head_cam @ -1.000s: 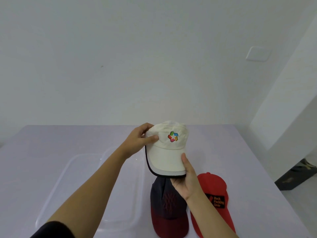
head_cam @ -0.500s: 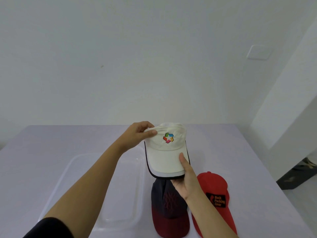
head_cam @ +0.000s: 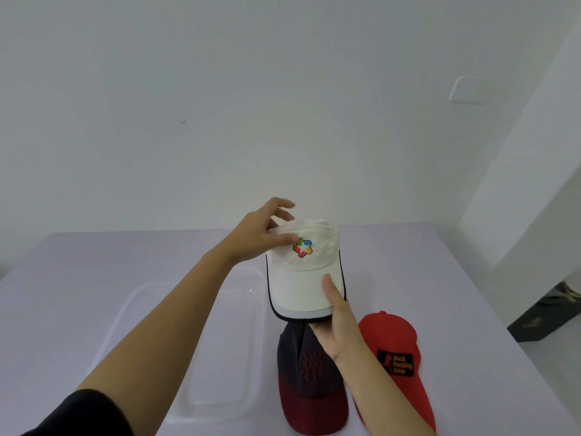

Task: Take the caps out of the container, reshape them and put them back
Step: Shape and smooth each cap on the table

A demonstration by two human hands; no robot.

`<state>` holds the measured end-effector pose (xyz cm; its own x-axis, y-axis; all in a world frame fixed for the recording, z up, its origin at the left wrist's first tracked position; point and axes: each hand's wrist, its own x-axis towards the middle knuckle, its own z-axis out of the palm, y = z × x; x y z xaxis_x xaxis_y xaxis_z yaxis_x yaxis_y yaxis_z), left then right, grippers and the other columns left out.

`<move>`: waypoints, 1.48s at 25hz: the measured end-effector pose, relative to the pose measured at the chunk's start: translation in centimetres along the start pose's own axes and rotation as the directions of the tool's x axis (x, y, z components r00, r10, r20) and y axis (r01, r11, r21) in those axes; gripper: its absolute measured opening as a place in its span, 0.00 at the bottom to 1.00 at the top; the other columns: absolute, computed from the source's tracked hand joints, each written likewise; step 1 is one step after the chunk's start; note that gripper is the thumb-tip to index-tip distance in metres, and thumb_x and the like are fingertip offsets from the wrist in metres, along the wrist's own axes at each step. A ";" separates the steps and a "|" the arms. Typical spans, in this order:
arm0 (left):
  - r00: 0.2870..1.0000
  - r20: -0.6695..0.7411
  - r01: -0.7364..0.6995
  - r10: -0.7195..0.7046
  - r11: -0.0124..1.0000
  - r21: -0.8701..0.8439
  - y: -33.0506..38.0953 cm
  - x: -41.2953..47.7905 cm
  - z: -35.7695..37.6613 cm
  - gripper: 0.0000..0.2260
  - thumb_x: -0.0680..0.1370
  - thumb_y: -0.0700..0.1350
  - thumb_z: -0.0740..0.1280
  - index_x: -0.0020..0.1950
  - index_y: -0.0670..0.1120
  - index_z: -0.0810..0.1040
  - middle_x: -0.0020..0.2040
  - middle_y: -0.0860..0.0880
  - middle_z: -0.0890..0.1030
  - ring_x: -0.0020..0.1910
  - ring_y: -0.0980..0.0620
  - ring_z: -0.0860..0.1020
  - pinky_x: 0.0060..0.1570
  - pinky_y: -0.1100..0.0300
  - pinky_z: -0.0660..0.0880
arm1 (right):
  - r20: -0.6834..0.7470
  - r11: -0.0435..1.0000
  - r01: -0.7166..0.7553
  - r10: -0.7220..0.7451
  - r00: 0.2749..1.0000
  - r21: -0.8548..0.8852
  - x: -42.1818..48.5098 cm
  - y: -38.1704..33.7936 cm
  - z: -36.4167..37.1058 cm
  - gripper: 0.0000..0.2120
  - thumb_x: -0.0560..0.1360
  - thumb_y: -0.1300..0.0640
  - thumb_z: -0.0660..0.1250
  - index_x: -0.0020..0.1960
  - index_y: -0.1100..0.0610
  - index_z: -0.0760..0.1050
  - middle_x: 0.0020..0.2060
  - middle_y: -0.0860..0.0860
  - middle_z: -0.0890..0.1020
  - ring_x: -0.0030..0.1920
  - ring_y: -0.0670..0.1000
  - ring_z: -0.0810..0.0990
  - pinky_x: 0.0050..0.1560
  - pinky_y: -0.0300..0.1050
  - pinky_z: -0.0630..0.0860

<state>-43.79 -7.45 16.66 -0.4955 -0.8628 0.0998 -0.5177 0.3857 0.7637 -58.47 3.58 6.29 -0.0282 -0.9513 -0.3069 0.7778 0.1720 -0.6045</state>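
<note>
- Head view: a white cap [head_cam: 306,278] with a colourful logo is held above the table [head_cam: 78,278].
- Left hand [head_cam: 257,237] pinches the crown's edge, other fingers loosely spread.
- Right hand [head_cam: 333,325] grips the brim, thumb on top.
- Below lie a clear container [head_cam: 132,309], a dark cap [head_cam: 311,388] and a red cap [head_cam: 393,341].

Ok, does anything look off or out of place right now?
Only the white cap: its crown is creased and slumped near the top, where the left hand pinches it; the right hand holds the brim. The dark cap and red cap lie beside the container. Nothing spilled.
</note>
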 end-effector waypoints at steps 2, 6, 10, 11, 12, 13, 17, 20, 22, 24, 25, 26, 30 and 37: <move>1.000 0.000 0.004 -0.004 1.000 0.020 0.2 0.1 0.5 0.10 0.72 0.51 0.72 0.53 0.53 0.79 0.47 0.57 0.81 0.45 0.54 0.78 0.44 0.62 0.74 | -0.006 1.000 0.002 -0.002 1.000 -0.009 0.1 0.1 0.0 0.24 0.70 0.51 0.68 0.65 0.53 0.73 0.58 0.56 0.82 0.57 0.56 0.81 0.44 0.49 0.81; 0.986 0.106 0.129 -0.125 0.991 -0.030 0.7 0.7 0.2 0.11 0.71 0.54 0.72 0.50 0.50 0.83 0.46 0.51 0.84 0.47 0.54 0.81 0.49 0.60 0.76 | -0.005 0.999 0.000 0.000 1.000 -0.044 0.5 0.4 -0.4 0.23 0.70 0.52 0.68 0.64 0.53 0.73 0.57 0.55 0.82 0.57 0.56 0.81 0.43 0.49 0.81; 0.981 0.168 0.067 -0.100 0.979 0.195 1.4 2.1 0.7 0.10 0.74 0.51 0.70 0.46 0.44 0.80 0.39 0.50 0.79 0.38 0.55 0.75 0.39 0.64 0.71 | -0.014 0.994 -0.007 0.006 1.000 -0.112 1.5 0.5 -0.9 0.23 0.70 0.53 0.70 0.64 0.52 0.73 0.58 0.54 0.82 0.58 0.57 0.80 0.46 0.51 0.80; 0.978 0.182 0.066 -0.103 0.978 0.200 1.4 2.5 0.8 0.11 0.76 0.50 0.68 0.42 0.42 0.78 0.37 0.49 0.77 0.36 0.55 0.73 0.37 0.64 0.68 | -0.018 0.993 -0.006 0.004 1.000 -0.117 1.8 0.5 -1.0 0.23 0.70 0.53 0.70 0.64 0.52 0.73 0.58 0.54 0.82 0.59 0.57 0.80 0.47 0.51 0.80; 0.975 0.190 0.076 -0.114 0.977 0.198 1.3 2.9 1.0 0.12 0.77 0.50 0.67 0.41 0.41 0.77 0.38 0.49 0.76 0.35 0.54 0.72 0.37 0.64 0.67 | -0.027 0.993 -0.005 0.002 1.000 -0.121 2.2 0.3 -1.1 0.23 0.70 0.53 0.70 0.64 0.52 0.73 0.58 0.54 0.82 0.59 0.57 0.79 0.47 0.52 0.80; 0.972 0.197 0.083 -0.125 0.975 0.206 1.2 3.4 1.1 0.13 0.77 0.50 0.66 0.41 0.40 0.77 0.39 0.49 0.76 0.36 0.54 0.73 0.38 0.64 0.68 | -0.038 0.992 -0.004 -0.001 0.999 -0.129 2.7 0.2 -1.3 0.23 0.69 0.54 0.70 0.64 0.52 0.73 0.58 0.54 0.81 0.59 0.57 0.79 0.47 0.52 0.80; 0.966 0.229 0.032 -0.119 0.936 0.351 0.7 6.2 2.5 0.17 0.79 0.53 0.61 0.38 0.42 0.72 0.35 0.48 0.73 0.35 0.52 0.71 0.36 0.61 0.66 | -0.081 0.988 -0.014 0.001 0.997 -0.157 4.6 -0.4 -1.8 0.25 0.67 0.53 0.72 0.64 0.52 0.73 0.57 0.54 0.82 0.58 0.56 0.79 0.46 0.51 0.81; 0.954 0.233 0.080 -0.187 0.910 0.407 0.0 8.7 3.6 0.19 0.81 0.53 0.56 0.34 0.44 0.68 0.33 0.48 0.71 0.34 0.52 0.69 0.34 0.62 0.63 | -0.067 0.990 -0.026 0.017 0.998 -0.138 6.0 0.0 -1.9 0.25 0.68 0.53 0.72 0.64 0.52 0.73 0.57 0.54 0.82 0.58 0.56 0.79 0.46 0.51 0.81; 0.955 0.198 0.144 -0.220 0.930 0.338 -1.4 10.5 4.0 0.16 0.81 0.56 0.55 0.56 0.47 0.76 0.48 0.46 0.80 0.49 0.48 0.77 0.50 0.60 0.70 | -0.100 0.994 -0.028 0.017 0.995 -0.110 7.5 0.1 -2.3 0.26 0.68 0.53 0.73 0.65 0.52 0.72 0.59 0.55 0.81 0.59 0.58 0.79 0.47 0.53 0.80; 0.959 0.104 0.238 -0.262 0.951 0.198 -3.1 11.3 4.6 0.25 0.79 0.61 0.53 0.75 0.54 0.58 0.65 0.46 0.76 0.64 0.44 0.73 0.65 0.50 0.67 | -0.165 1.000 -0.024 0.022 0.986 -0.015 9.1 -0.1 -3.2 0.27 0.69 0.53 0.72 0.66 0.52 0.70 0.59 0.55 0.80 0.59 0.58 0.79 0.46 0.53 0.81; 0.944 0.025 0.328 -0.330 0.943 0.055 -4.3 11.5 5.1 0.26 0.80 0.61 0.52 0.76 0.54 0.54 0.69 0.46 0.72 0.68 0.44 0.70 0.68 0.48 0.64 | -0.197 0.999 -0.013 0.022 0.980 0.050 10.0 -0.3 -3.8 0.27 0.69 0.53 0.71 0.66 0.52 0.70 0.60 0.56 0.80 0.59 0.58 0.79 0.44 0.51 0.81; 0.887 -0.032 0.454 -0.461 0.882 -0.128 -5.6 11.5 6.0 0.26 0.80 0.59 0.53 0.76 0.52 0.53 0.72 0.46 0.68 0.69 0.43 0.68 0.68 0.47 0.64 | -0.221 0.995 0.002 0.021 0.975 0.105 10.9 -0.5 -4.5 0.27 0.69 0.53 0.71 0.67 0.53 0.69 0.60 0.56 0.79 0.59 0.57 0.79 0.43 0.49 0.81; 0.577 0.410 0.747 -0.706 0.254 -0.615 -9.9 8.5 11.4 0.23 0.78 0.51 0.64 0.70 0.45 0.64 0.67 0.43 0.72 0.60 0.41 0.75 0.53 0.43 0.76 | -0.247 0.995 -0.018 0.042 0.968 0.100 14.3 -0.7 -7.1 0.27 0.71 0.51 0.68 0.68 0.56 0.68 0.62 0.57 0.78 0.59 0.57 0.79 0.45 0.48 0.81; 0.544 0.445 0.639 -0.711 0.008 -0.769 -15.1 7.1 16.5 0.14 0.77 0.40 0.67 0.62 0.39 0.73 0.54 0.42 0.81 0.53 0.43 0.79 0.47 0.49 0.79 | -0.469 0.932 -0.266 0.125 0.874 -0.248 17.5 1.8 -11.5 0.24 0.76 0.49 0.65 0.65 0.63 0.70 0.58 0.60 0.79 0.55 0.57 0.80 0.46 0.47 0.81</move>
<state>-50.97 -13.98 -4.65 -0.2116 -0.5985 -0.7726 0.2155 -0.7997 0.5605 -64.75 -9.86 -8.64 -0.2220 -0.6904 -0.6885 0.5767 0.4764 -0.6637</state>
